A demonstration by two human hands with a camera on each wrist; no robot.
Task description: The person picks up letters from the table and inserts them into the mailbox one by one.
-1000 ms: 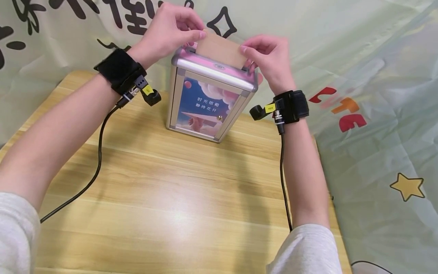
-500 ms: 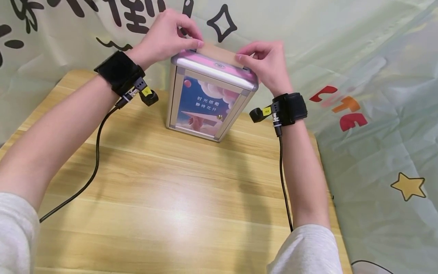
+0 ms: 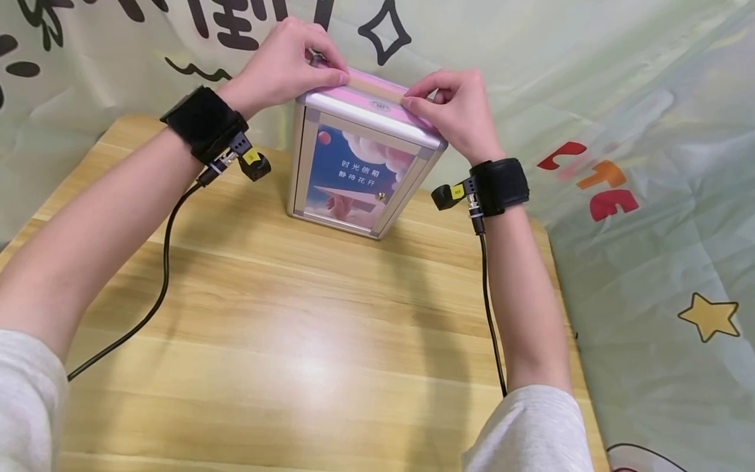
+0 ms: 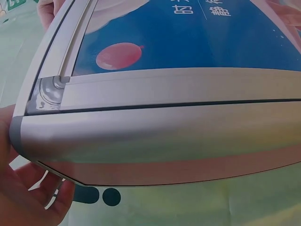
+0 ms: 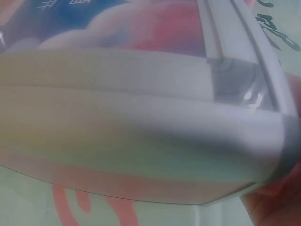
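Note:
A metal-framed box (image 3: 360,170) with a blue and pink picture on its front stands upright at the back of the wooden table (image 3: 283,341). Only a thin strip of a brown card (image 3: 377,85) shows above the slot in the box's pink top. My left hand (image 3: 337,76) pinches the card's left end and my right hand (image 3: 411,99) pinches its right end, both resting on the lid. The left wrist view is filled by the box's upper corner (image 4: 164,117), with my palm (image 4: 19,193) at the lower left. In the right wrist view the box (image 5: 141,117) is blurred.
A pale green printed cloth (image 3: 649,196) hangs behind the table and drapes past its right edge. Black cables (image 3: 159,288) (image 3: 492,328) run from both wrist cameras back along my forearms over the tabletop.
The brown card has sunk down into the box's top slot, from mostly showing to a thin strip. Both hands came down with it onto the lid.

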